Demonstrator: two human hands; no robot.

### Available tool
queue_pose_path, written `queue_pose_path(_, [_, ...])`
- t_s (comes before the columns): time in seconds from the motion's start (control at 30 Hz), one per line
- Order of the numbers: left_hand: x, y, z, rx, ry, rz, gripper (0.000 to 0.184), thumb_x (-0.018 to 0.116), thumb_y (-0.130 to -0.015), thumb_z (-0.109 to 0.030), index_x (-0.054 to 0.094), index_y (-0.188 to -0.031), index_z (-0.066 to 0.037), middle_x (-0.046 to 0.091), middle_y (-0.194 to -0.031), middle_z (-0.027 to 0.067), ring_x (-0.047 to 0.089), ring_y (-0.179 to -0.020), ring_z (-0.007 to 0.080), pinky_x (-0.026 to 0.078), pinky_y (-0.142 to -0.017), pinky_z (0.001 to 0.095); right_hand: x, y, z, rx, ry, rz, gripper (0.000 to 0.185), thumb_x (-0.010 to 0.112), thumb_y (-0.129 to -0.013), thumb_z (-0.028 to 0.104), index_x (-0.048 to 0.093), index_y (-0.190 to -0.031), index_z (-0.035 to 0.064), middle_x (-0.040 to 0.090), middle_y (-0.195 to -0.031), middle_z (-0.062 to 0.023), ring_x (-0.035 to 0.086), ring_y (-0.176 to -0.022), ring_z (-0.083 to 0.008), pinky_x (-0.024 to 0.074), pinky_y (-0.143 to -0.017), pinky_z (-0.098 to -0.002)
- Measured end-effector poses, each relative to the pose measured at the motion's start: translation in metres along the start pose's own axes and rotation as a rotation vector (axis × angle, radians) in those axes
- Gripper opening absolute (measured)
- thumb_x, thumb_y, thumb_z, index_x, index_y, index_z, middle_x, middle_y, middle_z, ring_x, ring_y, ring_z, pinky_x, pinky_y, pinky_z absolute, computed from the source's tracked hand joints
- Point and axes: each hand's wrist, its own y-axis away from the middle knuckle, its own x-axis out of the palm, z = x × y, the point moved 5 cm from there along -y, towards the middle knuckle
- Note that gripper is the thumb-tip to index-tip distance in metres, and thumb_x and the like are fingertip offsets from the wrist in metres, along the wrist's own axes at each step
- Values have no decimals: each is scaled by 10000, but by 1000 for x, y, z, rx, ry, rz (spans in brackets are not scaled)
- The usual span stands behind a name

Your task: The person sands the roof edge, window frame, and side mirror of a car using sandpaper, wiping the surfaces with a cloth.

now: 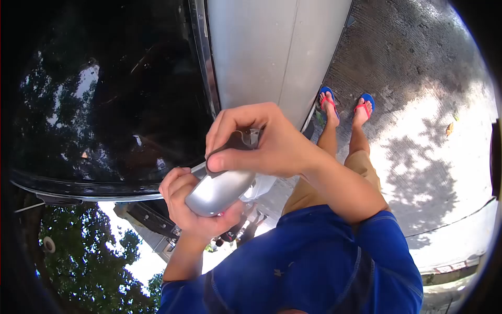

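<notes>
A silver rounded shell point(219, 192), shaped like a car side mirror housing, sits between my hands beside the car. My left hand point(183, 201) is wrapped around its left and lower side, with the thumb underneath. Over its top edge, my right hand point(256, 138) pinches a thin dark grey sheet point(230, 149) that looks like sandpaper. The right thumb presses this sheet against the shell. Whether the shell is fixed to the car is hidden by my hands.
Dark car glass point(130, 104) fills the left, edged by a trim strip point(204, 57). A silver car panel point(256, 47) runs ahead. Sunlit concrete ground point(418, 157) lies right, under my feet in blue flip-flops point(368, 99). People and trees point(78, 246) appear in the lower left background.
</notes>
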Motion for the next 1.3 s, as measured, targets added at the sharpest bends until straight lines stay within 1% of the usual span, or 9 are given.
queue_pose_path(0.23, [0,-3,-3,-9,-22,18,858,872,-802,-634,549,-1199,55,588,-1117,157,597,-1109,369,488,-981,509,-1,-1,4,-41,39,49,153,868,-896,22,715,-892,25,773,-986,-83,722,-944,-153,554,-865,-296])
queue_pose_path(0.37, [2,-4,-4,-16,-10,3,842,861,-818,-629,547,-1194,55,594,-1128,156,597,-1115,369,487,-991,508,-28,22,-29,57,-183,-89,155,865,-895,11,711,-903,14,784,-1013,-99,748,-1059,-196,579,-951,-331])
queue_pose_path(0.43, [5,-5,-5,1,-8,-4,816,868,-800,-623,549,-1164,34,598,-1088,142,604,-1097,377,497,-977,515,-2,1,-5,-139,-69,15,160,870,-886,-3,712,-902,20,784,-1018,-118,763,-1082,-244,592,-977,-375])
queue_pose_path(0.5, [3,-7,-5,-3,-35,-18,769,890,-761,-608,550,-1109,-13,596,-1026,121,606,-1084,388,519,-944,511,9,2,-7,-99,-125,54,160,870,-881,-7,714,-908,16,787,-1033,-119,756,-1097,-251,586,-997,-393])
queue_pose_path(0.6, [1,-6,-5,3,-30,-26,775,888,-761,-604,553,-1126,-8,595,-1036,121,604,-1097,385,515,-957,511,-15,19,-14,-26,-223,-142,170,883,-901,112,740,-918,22,787,-990,-78,701,-999,-156,525,-912,-324])
queue_pose_path(0.7, [5,-4,-6,-13,-7,-28,774,889,-758,-601,555,-1119,-2,594,-1037,123,611,-1079,392,517,-948,513,6,4,-2,-125,-83,-52,172,889,-894,86,725,-892,30,794,-1016,-81,716,-1034,-162,539,-945,-330])
queue_pose_path(0.87, [6,-8,-4,3,-27,-24,827,871,-794,-624,559,-1172,42,599,-1100,157,606,-1118,396,492,-985,525,-15,43,-12,-225,26,-244,176,851,-924,41,682,-873,46,796,-1191,-141,743,-1104,-201,561,-968,-357])
queue_pose_path(1.2, [3,-7,-8,-31,-52,-8,809,847,-815,-638,565,-1161,38,597,-1089,153,598,-1129,389,478,-1001,524,-8,39,-28,-48,-249,-354,166,790,-971,9,633,-934,51,739,-1315,-235,701,-1208,-226,548,-1003,-355])
queue_pose_path(1.3, [3,-4,-5,-7,-45,16,813,843,-816,-638,569,-1159,47,606,-1100,162,599,-1130,396,477,-1006,530,-9,62,-40,-135,-183,-341,159,761,-987,-17,617,-952,43,743,-1303,-221,703,-1200,-219,552,-1009,-355])
